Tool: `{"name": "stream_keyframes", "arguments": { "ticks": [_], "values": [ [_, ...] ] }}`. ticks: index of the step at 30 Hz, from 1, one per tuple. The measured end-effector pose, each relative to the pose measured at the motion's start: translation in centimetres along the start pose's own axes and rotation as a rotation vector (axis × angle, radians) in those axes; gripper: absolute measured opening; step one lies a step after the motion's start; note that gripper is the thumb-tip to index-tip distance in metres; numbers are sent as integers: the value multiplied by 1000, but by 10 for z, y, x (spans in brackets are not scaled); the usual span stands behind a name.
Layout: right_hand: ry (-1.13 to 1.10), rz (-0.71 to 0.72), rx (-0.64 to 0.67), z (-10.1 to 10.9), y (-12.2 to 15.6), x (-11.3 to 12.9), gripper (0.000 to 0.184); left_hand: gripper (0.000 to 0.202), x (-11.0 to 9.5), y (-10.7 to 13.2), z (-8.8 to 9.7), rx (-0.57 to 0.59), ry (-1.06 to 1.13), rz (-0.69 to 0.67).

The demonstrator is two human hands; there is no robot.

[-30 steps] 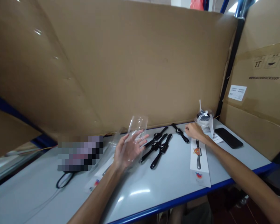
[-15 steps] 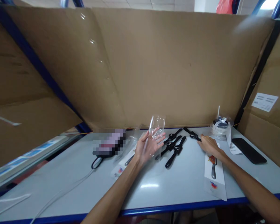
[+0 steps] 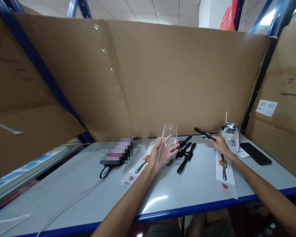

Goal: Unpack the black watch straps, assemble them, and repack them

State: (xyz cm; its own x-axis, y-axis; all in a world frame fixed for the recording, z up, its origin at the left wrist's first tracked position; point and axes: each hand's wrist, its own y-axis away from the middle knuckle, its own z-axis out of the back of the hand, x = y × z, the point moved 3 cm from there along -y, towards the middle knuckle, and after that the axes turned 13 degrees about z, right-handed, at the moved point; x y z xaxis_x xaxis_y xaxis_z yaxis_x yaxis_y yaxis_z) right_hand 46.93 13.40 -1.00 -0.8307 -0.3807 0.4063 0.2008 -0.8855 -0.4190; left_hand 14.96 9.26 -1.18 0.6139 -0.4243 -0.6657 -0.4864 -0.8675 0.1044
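My left hand (image 3: 159, 156) is palm up with fingers spread, and a clear plastic blister shell (image 3: 169, 131) rests on its palm and fingers. To the right, my right hand (image 3: 221, 146) grips one handle of a black spokeshave (image 3: 206, 134), lifted over the back of the table. Several more black spokeshaves (image 3: 187, 156) lie between my hands. Below my right wrist is a printed backing card (image 3: 230, 186) with a tool picture. Another printed card (image 3: 135, 171) lies partly under my left forearm, beside clear plastic packaging (image 3: 138, 151).
A black phone (image 3: 255, 153) and a plastic-wrapped cup with a straw (image 3: 229, 135) stand at the right. On the left are a pixelated dark device (image 3: 118, 153) with a loop, a white cable (image 3: 74, 200) and a power strip (image 3: 32, 164). Cardboard (image 3: 162, 75) walls the table's back.
My right hand has raised the spokeshave slightly off the table. My left hand still holds the plastic shell. The camera view has tilted up and shifted a little.
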Motion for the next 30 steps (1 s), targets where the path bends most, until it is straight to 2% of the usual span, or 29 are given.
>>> {"name": "stream_keyframes", "arguments": {
  "ticks": [3, 5, 7, 9, 13, 15, 18, 21, 25, 28, 30],
  "values": [
    [-262, 86, -104, 11, -4, 20, 29, 48, 2, -2, 2, -18, 6, 4],
    [-394, 124, -84, 14, -10, 42, 30, 47, 3, -3, 4, -41, 9, -3],
    [-428, 168, -48, 14, -16, 67, 29, 45, 4, -4, 5, -58, 18, -17],
    [-332, 217, -49, 13, -20, 93, 26, 43, 5, -4, 5, -60, 33, -25],
    [84, 240, -42, 6, -19, 146, 25, 41, 8, -5, 3, -57, 58, -49],
    [277, 230, 41, -2, -15, 170, 27, 43, 9, -6, 4, -74, 84, -61],
    [423, 311, 188, -19, -7, 203, 30, 43, 9, -10, 7, -82, 140, -82],
    [471, 421, 262, -37, 0, 229, 44, 38, 8, -11, 8, -69, 171, -78],
    [449, 511, 270, -55, 10, 249, 48, 44, 10, -9, 8, -81, 204, -7],
    [366, 558, 251, -57, 13, 255, 60, 49, 9, -7, 8, -93, 216, -25],
    [280, 571, 242, -51, 14, 253, 59, 51, 9, -7, 7, -80, 218, -7]
  ]
}}
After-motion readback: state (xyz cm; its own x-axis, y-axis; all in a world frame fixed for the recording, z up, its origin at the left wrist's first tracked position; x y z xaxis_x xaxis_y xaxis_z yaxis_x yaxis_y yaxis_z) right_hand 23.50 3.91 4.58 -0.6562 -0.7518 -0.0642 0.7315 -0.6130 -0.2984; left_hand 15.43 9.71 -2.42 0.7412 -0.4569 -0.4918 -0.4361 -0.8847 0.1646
